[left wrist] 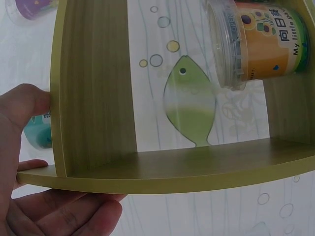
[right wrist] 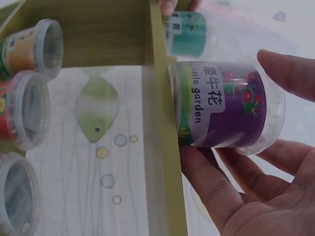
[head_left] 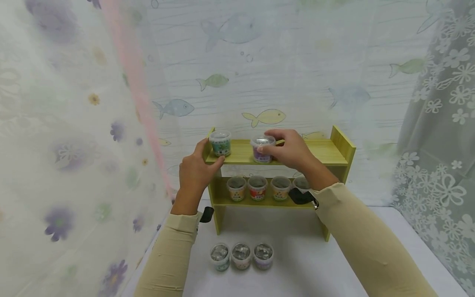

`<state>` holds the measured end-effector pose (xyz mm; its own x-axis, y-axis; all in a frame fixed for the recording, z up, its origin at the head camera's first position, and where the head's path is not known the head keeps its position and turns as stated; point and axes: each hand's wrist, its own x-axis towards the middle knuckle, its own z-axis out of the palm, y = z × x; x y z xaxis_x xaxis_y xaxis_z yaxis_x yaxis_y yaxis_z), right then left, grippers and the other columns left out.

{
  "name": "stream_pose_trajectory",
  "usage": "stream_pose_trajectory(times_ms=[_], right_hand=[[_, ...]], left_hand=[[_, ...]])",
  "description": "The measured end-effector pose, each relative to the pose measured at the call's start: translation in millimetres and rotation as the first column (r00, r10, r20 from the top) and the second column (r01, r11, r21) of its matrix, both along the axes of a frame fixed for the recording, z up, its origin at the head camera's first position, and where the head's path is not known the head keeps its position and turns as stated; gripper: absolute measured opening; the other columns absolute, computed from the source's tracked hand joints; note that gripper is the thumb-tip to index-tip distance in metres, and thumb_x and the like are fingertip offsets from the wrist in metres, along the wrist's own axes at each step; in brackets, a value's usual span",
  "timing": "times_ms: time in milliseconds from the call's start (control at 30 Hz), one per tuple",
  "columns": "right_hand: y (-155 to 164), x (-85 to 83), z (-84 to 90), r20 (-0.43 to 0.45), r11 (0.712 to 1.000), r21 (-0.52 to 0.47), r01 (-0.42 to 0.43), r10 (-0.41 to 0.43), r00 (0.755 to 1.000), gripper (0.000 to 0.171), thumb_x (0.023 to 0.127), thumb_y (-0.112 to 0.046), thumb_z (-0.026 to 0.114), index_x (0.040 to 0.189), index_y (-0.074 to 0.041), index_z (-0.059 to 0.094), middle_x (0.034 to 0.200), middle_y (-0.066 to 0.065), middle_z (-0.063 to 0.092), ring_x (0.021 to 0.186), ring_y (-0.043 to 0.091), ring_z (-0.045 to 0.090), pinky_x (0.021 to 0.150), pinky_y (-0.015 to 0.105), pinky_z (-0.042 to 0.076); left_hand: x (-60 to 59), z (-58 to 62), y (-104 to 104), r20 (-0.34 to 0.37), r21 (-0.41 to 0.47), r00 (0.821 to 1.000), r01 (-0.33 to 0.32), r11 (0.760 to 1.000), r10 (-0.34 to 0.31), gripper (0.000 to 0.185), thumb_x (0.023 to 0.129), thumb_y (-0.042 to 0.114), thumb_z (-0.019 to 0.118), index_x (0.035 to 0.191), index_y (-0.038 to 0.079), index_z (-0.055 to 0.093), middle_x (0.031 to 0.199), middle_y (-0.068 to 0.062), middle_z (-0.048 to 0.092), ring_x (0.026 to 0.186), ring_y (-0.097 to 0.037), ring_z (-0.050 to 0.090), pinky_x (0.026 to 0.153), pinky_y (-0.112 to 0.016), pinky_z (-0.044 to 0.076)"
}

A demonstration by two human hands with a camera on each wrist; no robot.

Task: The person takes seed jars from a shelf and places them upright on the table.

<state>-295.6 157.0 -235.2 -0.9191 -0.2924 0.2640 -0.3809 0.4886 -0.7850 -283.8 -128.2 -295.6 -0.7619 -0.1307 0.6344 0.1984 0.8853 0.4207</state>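
My right hand (head_left: 291, 149) is at a purple-labelled plastic cup (right wrist: 224, 105) on the upper board of a small yellow-green wooden shelf (head_left: 237, 148). Its thumb lies across the front of the cup and the fingers curve round the other side. The cup is upright, its base at the board. At the shelf's left end my left hand (head_left: 194, 171) grips the corner, thumb at the board's front edge and fingers along the outside of the side panel (left wrist: 197, 184). A teal-labelled cup (head_left: 220, 145) stands just beside that thumb.
On the lower board several lidded cups stand in a row, among them an orange one (head_left: 236, 190) and a red one (head_left: 257, 189). Three cups with silvery contents, one of them purplish (head_left: 263, 264), stand on the white tabletop (head_left: 304, 268) in front. Patterned curtains (head_left: 74, 165) surround the table.
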Motion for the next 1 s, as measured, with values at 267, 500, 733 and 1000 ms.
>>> stream_pose_trajectory(times_ms=[267,500,733,1000], right_hand=[[9,11.8,-5.3,-0.042,0.999,-0.005,-0.036,0.036,0.998,0.067,0.092,-0.043,0.076,0.150,-0.016,0.055,0.138,0.011,0.061,0.117,0.031,0.068,0.086,0.044,0.061],[16,27.2,-9.1,-0.061,1.000,-0.006,-0.018,0.017,0.998,0.065,0.091,-0.042,0.078,0.148,-0.019,0.057,0.134,0.008,0.063,0.114,0.029,0.069,0.084,0.042,0.060],[25,37.6,-18.2,-0.113,0.999,-0.034,-0.039,0.035,0.993,0.060,0.091,-0.037,0.078,0.144,-0.015,0.061,0.130,0.010,0.065,0.108,0.033,0.070,0.081,0.037,0.060],[37,56.2,-42.2,-0.114,0.994,-0.083,-0.066,0.057,0.992,0.056,0.092,-0.031,0.078,0.144,-0.015,0.062,0.130,0.013,0.067,0.111,0.032,0.070,0.079,0.033,0.060]], left_hand=[[0.8,-0.2,0,0.006,-0.003,1.000,-0.005,1.000,0.005,0.076,0.089,0.057,0.074,0.152,0.024,0.050,0.056,-0.008,0.056,0.050,-0.024,0.046,0.046,-0.036,0.035],[2.2,0.7,0,-0.003,-0.008,1.000,-0.007,1.000,0.007,0.075,0.089,0.057,0.073,0.152,0.023,0.050,0.053,-0.007,0.051,0.048,-0.023,0.042,0.044,-0.035,0.032],[2.2,0.6,0,-0.013,0.000,1.000,-0.009,1.000,0.009,0.075,0.088,0.058,0.073,0.151,0.023,0.051,0.053,-0.005,0.051,0.048,-0.022,0.041,0.044,-0.036,0.032],[2.2,0.3,0,-0.004,0.003,1.000,-0.013,1.000,0.013,0.076,0.088,0.058,0.073,0.152,0.024,0.050,0.052,-0.005,0.051,0.048,-0.022,0.041,0.045,-0.037,0.032]])
